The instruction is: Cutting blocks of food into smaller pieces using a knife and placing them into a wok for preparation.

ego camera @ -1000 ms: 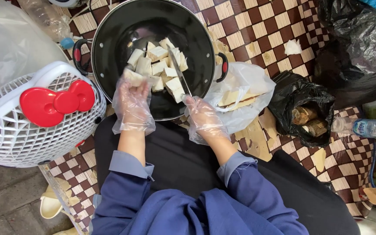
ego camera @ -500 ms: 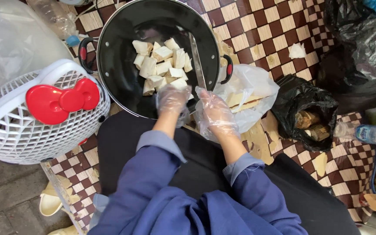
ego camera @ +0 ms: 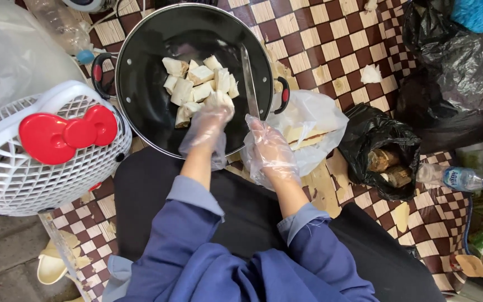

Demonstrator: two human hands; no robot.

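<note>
Two gloved hands work over a black pan (ego camera: 141,100) set on a checkered mat (ego camera: 320,45). At far left sits a white basket (ego camera: 6,168) with a red bow (ego camera: 65,134). In the pan lies a heap of pale cut chunks (ego camera: 194,84). The left hand (ego camera: 208,126), in a loose clear glove, curls closed on one chunk (ego camera: 219,100) at the heap's near edge. These chunks look light, firm and probably slick under plastic; a pinch across the flat faces would likely hold best. The right hand (ego camera: 269,148) is clenched on the handle of a knife (ego camera: 249,78). The handle itself is hidden. The blade's long axis runs nearly straight away from the person, tip pointing over the pan's far side. Rightward lie a clear bag (ego camera: 320,112) and a black bag (ego camera: 375,140).
</note>
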